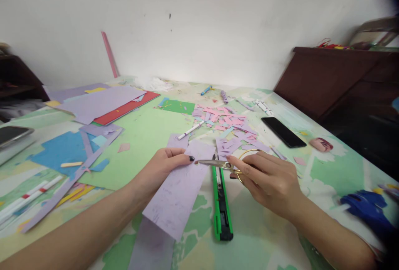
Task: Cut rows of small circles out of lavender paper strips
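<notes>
My left hand (pixel 166 164) pinches a strip of light purple paper (pixel 181 199) between thumb and fingers, above the table. In my right hand (pixel 269 178) is a pair of scissors (pixel 226 164) with gold handles, the fingers through the loops. Its blades point left and reach the strip near my left thumb; whether they are cutting is hard to tell. Below the blades lies a green utility knife (pixel 222 207). Another purple paper piece (pixel 152 245) rests under the strip at the front. Beyond the scissors is a heap of pink and purple paper scraps (pixel 222 120).
A black phone (pixel 283 131) and an eraser-like pink block (pixel 321 144) lie to the right, near a blue object (pixel 363 203). Purple sheets (pixel 102 101), a red sheet (pixel 124 110) and blue paper (pixel 62 149) cover the left. A white marker (pixel 190 130) lies mid-table.
</notes>
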